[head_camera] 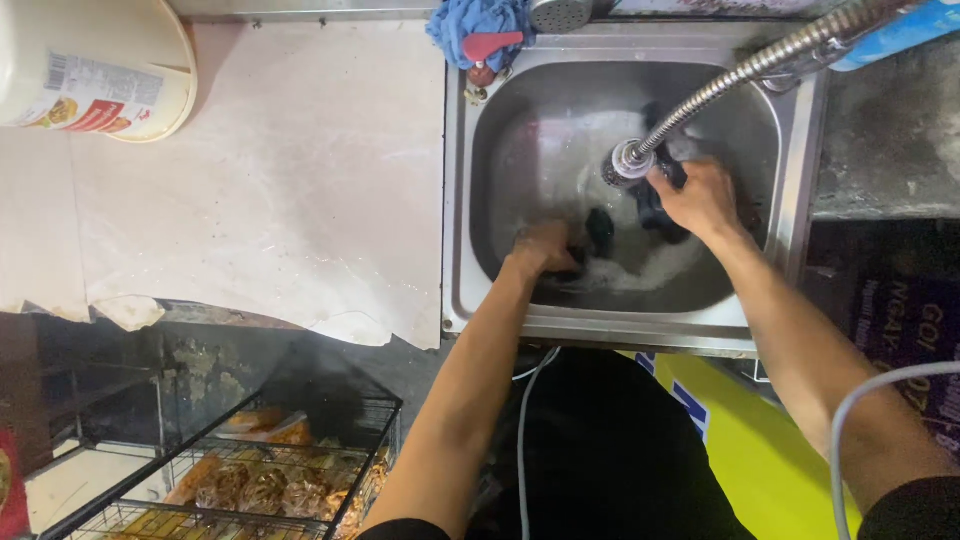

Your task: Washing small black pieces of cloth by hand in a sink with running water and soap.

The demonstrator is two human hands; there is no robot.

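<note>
Both of my hands are down in a steel sink with soapy water in its bowl. My left hand is closed on a dark wet cloth near the bowl's front. My right hand grips another part of the dark cloth at the right, just under the spray head of a flexible metal hose that reaches in from the upper right. How much of the cloth lies under the foam I cannot tell.
A white plastic tub stands at the far left of the pale worn counter. A blue rag and a red-handled tap sit at the sink's back edge. A wire basket of packets stands below the counter.
</note>
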